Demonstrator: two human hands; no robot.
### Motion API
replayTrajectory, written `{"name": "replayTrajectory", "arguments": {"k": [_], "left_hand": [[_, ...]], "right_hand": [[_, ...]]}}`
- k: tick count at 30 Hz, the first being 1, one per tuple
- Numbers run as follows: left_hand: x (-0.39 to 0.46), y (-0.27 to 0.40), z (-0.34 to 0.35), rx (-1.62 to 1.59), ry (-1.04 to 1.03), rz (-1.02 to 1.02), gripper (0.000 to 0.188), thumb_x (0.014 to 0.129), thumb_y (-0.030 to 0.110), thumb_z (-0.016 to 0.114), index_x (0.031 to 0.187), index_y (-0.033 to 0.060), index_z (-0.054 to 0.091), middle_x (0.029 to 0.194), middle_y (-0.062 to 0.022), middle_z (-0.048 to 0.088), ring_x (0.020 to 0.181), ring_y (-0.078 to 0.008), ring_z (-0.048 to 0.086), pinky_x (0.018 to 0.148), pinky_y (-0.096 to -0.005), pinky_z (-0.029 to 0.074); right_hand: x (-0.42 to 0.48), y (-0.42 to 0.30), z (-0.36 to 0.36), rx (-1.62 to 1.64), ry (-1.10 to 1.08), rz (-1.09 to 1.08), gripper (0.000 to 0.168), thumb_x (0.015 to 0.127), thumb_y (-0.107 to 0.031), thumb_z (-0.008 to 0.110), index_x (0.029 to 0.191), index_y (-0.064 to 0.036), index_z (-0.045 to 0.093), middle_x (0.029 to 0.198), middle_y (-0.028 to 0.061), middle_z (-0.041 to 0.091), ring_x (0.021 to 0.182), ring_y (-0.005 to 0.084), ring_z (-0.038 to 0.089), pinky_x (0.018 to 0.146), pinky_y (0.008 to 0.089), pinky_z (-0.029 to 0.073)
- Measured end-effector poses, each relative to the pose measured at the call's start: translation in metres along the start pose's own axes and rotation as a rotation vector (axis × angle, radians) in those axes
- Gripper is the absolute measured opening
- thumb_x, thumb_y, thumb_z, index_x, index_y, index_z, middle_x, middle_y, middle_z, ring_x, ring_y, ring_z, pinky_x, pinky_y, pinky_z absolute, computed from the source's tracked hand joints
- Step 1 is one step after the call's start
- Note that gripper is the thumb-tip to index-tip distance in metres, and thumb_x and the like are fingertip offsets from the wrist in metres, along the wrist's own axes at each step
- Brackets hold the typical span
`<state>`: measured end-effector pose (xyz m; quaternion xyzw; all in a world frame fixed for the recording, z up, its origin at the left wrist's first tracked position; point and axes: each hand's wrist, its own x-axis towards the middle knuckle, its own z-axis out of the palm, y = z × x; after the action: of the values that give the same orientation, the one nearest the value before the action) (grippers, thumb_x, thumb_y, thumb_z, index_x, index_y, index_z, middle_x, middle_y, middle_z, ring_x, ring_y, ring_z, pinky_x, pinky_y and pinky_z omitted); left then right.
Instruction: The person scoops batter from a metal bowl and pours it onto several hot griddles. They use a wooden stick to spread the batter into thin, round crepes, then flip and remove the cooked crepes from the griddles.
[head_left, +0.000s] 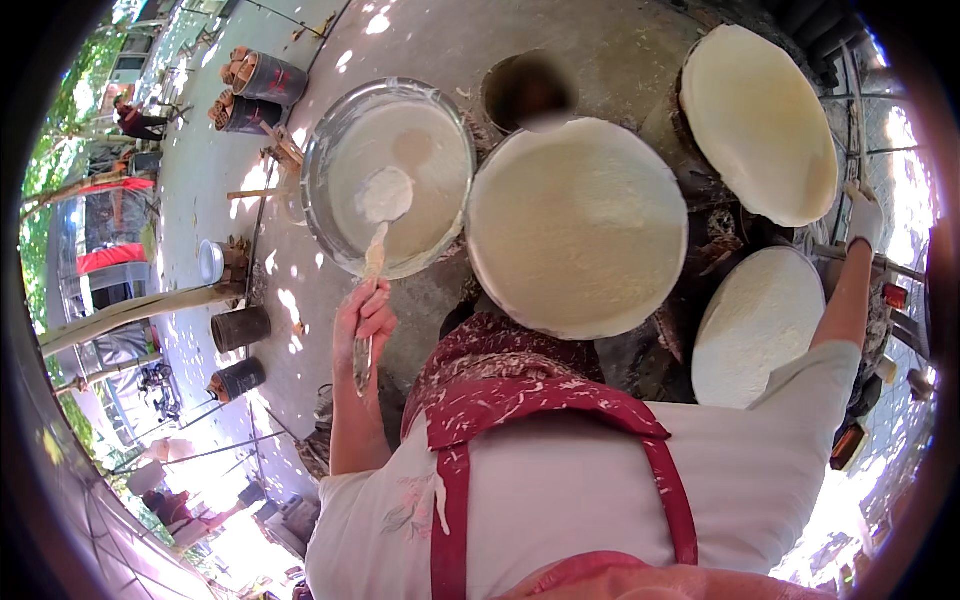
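Note:
My left hand (365, 319) grips the batter-caked handle of a ladle (386, 195). The bowl of the ladle is over a wide metal basin (309, 180) of pale, creamy batter (427, 217). Straight in front of me is a large round griddle-like disc (577, 232) with a pale coating. To its right, another pale disc (757, 127) appears tilted, and a third, whitish one (757, 322) is nearer my right arm. My right hand (864, 217), in what looks like a pale glove, reaches out at the far right beside some bars; its fingers are too small to make out.
A dark bucket (499, 94) stands behind the middle disc, partly hidden by a blurred spot. Buckets of fired-clay-coloured pieces (274, 79) stand at the left, with a wooden post (142, 319) and dark pails (240, 330) nearby. Another person (139, 120) is far off.

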<state>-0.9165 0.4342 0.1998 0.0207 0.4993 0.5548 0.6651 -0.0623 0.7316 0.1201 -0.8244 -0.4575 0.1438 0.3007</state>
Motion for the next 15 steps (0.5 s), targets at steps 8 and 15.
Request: {"name": "replayTrajectory", "arguments": {"k": [8, 15], "left_hand": [[0.179, 0.041, -0.182, 2.260, -0.207, 0.496, 0.019, 0.097, 0.017, 0.053, 0.105, 0.0003, 0.057, 0.074, -0.0155, 0.062, 0.061, -0.0397, 0.062, 0.060, -0.0476, 0.052], [0.335, 0.045, -0.178, 2.051, -0.508, 0.499, 0.026, 0.099, 0.021, 0.049, 0.105, -0.0022, 0.061, 0.096, -0.0265, 0.067, 0.091, -0.0443, 0.066, 0.078, -0.0524, 0.053]], "right_hand": [[-0.392, -0.146, 0.040, 0.152, 0.058, 0.106, 0.037, 0.096, -0.024, 0.069, 0.127, -0.005, 0.067, 0.084, -0.0039, 0.060, 0.058, 0.0028, 0.040, 0.048, 0.0210, 0.032], [-0.687, -0.222, 0.160, 0.524, -0.042, 0.459, 0.057, 0.090, 0.001, 0.071, 0.142, 0.007, 0.049, 0.144, 0.0117, 0.054, 0.127, 0.0174, 0.052, 0.110, 0.0306, 0.039]]}}
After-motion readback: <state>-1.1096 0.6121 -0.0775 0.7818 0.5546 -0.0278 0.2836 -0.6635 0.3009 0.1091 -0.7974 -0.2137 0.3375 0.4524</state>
